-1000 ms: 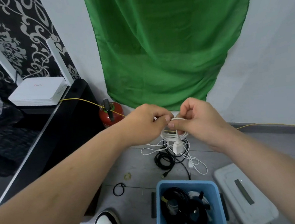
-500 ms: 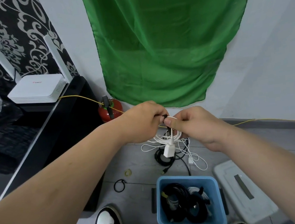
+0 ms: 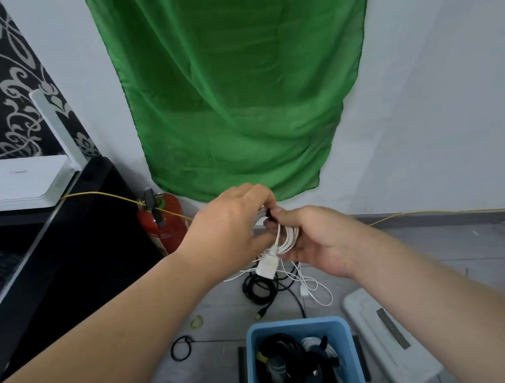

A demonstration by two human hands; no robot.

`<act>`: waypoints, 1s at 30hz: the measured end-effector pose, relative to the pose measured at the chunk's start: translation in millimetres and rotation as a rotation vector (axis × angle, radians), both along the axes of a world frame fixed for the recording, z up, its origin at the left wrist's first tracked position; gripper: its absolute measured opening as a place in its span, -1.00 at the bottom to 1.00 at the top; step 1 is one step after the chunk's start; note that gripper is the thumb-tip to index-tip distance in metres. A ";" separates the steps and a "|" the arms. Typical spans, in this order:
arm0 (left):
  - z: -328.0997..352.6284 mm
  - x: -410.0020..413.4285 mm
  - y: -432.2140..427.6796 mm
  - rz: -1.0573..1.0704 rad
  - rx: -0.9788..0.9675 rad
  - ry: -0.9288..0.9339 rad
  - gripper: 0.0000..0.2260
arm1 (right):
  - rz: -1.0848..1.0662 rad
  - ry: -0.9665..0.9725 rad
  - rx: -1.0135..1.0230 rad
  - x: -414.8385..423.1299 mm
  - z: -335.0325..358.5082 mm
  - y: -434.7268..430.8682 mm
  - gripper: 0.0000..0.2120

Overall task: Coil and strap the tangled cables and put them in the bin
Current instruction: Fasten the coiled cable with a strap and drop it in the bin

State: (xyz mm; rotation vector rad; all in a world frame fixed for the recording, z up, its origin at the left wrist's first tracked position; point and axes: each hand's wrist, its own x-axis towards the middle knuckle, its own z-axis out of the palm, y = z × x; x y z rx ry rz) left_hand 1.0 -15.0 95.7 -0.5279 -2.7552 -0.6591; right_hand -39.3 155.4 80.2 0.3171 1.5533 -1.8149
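Strapping step: left hand [image 3: 232,222] grips the white cable coil [image 3: 291,238]; right hand [image 3: 316,242] pinches the black strap [image 3: 269,214]. Next: cinch strap, then lower coil into blue bin [image 3: 294,324].

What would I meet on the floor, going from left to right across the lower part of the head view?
Black loop → blue bin → white lid.
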 end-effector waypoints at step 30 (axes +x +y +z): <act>12.6 21.5 15.6 -0.059 0.439 -0.854 -0.82 | 0.622 0.753 0.651 40.3 12.5 55.8 -0.85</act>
